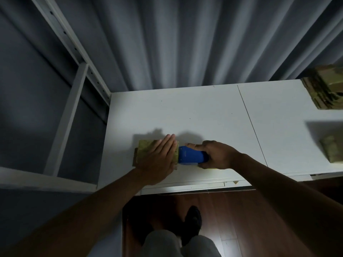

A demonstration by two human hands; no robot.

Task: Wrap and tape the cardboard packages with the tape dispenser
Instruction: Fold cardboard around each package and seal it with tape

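left hand (157, 160) flat, right hand (217, 154) gripping

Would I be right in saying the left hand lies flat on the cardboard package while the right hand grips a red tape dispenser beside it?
Not quite: the head view shows the tape dispenser is blue, not red. The left hand does lie flat on the cardboard package, and the right hand grips the dispenser.
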